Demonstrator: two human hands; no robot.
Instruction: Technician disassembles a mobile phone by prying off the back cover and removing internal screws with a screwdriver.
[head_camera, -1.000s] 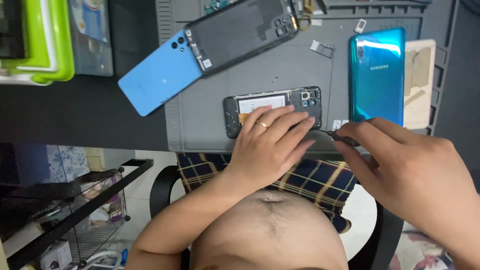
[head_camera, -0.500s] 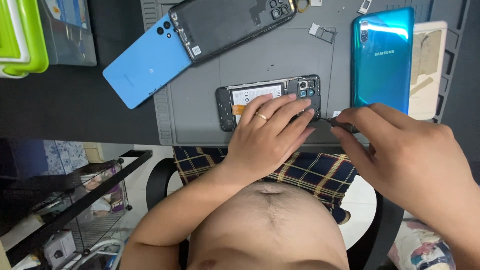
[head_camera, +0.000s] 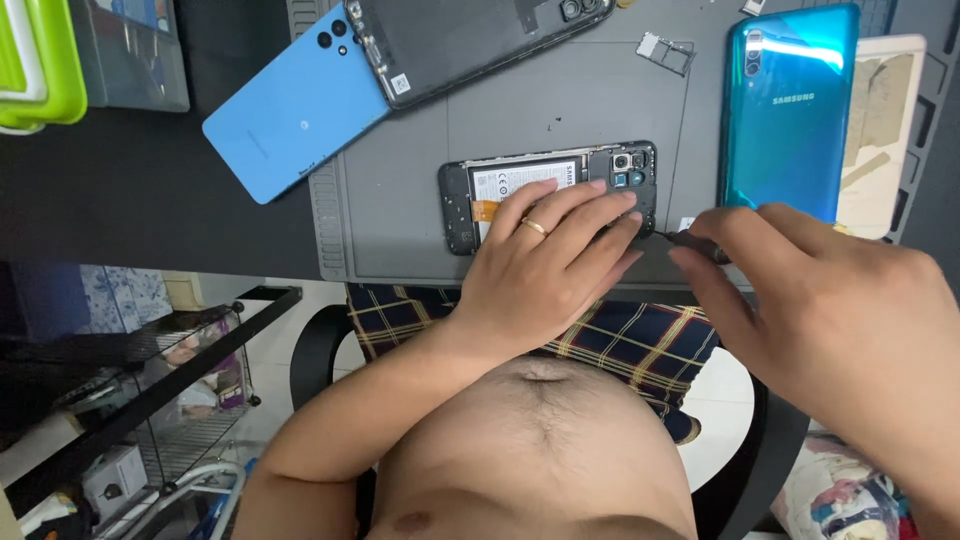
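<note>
— Where's the opened phone?

— The opened phone (head_camera: 560, 185), back cover off, lies on the grey work mat (head_camera: 400, 210) near its near edge. My left hand (head_camera: 545, 265) lies flat on it, fingers spread and closed on nothing, a ring (head_camera: 533, 226) on one.

— And the right?

— My right hand (head_camera: 820, 300) has thumb and fingers pinched tight on a thin dark tool (head_camera: 690, 240) whose tip points at the phone's right edge.

— Anything else?

— Far left a blue phone (head_camera: 295, 105), beside it a black back cover (head_camera: 470, 40); right, a teal phone (head_camera: 785, 110); a small SIM tray (head_camera: 667, 50) between.
</note>
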